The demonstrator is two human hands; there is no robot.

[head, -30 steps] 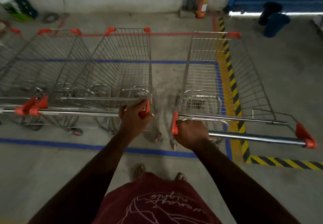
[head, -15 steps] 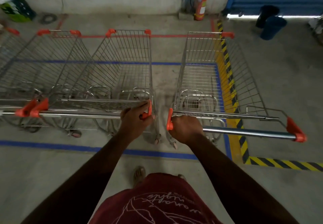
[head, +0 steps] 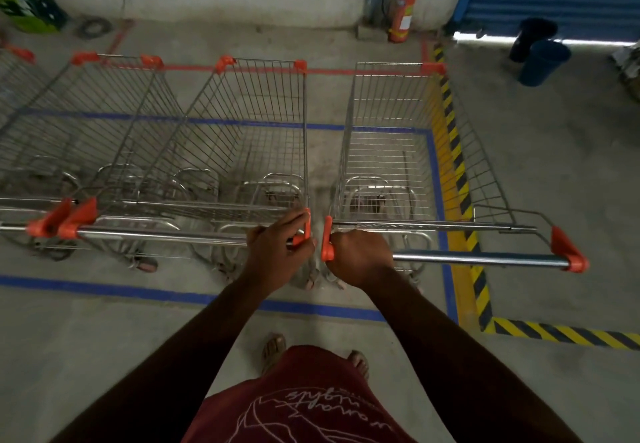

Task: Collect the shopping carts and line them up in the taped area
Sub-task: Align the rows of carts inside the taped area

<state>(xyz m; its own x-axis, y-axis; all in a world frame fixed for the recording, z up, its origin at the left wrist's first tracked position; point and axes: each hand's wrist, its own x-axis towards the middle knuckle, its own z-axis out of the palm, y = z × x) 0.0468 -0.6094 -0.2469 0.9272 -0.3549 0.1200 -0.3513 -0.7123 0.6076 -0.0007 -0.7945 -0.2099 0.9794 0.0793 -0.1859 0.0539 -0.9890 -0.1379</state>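
My left hand (head: 277, 248) grasps the right end of the handle bar of the middle shopping cart (head: 239, 138), fingers wrapped by its orange end cap. My right hand (head: 360, 255) is clenched round the left end of the handle bar of the right shopping cart (head: 388, 152). The two carts stand just beside each other inside the blue tape outline (head: 145, 293), a narrow gap between them. A third cart (head: 104, 131) sits further left. The yellow-black hazard tape (head: 460, 179) runs along the right cart's right side. A fire extinguisher (head: 401, 10) stands at the far wall.
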